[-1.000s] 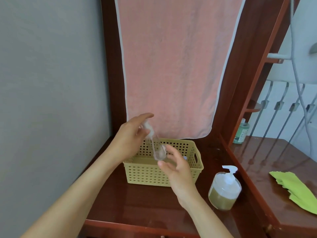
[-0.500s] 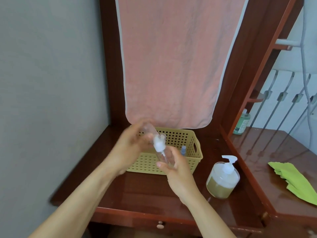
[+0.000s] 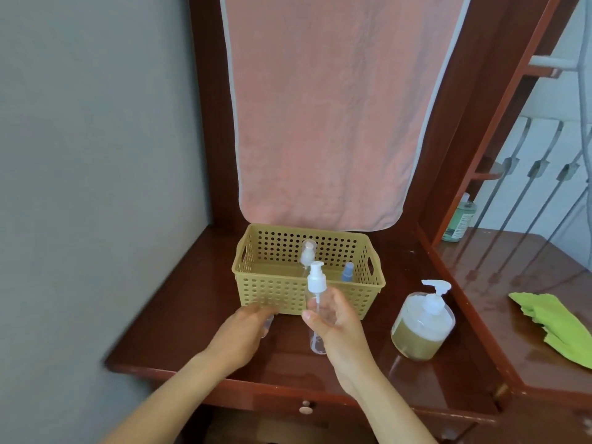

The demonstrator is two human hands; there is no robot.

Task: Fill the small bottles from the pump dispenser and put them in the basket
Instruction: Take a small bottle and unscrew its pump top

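My right hand [image 3: 336, 328] grips a small clear bottle [image 3: 317, 341] with a white pump top, held upright just in front of the basket. My left hand [image 3: 243, 334] is lower and to the left, fingers curled round a clear cap [image 3: 267, 325] that is mostly hidden. The tan perforated basket [image 3: 266, 293] stands on the dark wooden table [image 3: 179, 331] and holds a clear bottle with a white pump [image 3: 307, 255] and a blue-capped bottle [image 3: 347, 272]. The large pump dispenser [image 3: 422, 328], part full of brownish liquid, stands to the right of the basket.
A pink towel [image 3: 320, 123] hangs behind the basket. A grey wall [image 3: 96, 155] closes the left side. On the raised surface to the right lie a green cloth [image 3: 557, 325] and a small green bottle [image 3: 459, 224]. A drawer knob [image 3: 305, 407] sits under the table edge.
My left hand has come away from the bottle's top with the clear cap and dropped down to the left. The white pump top now stands bare, and the bottle is upright in my right hand.
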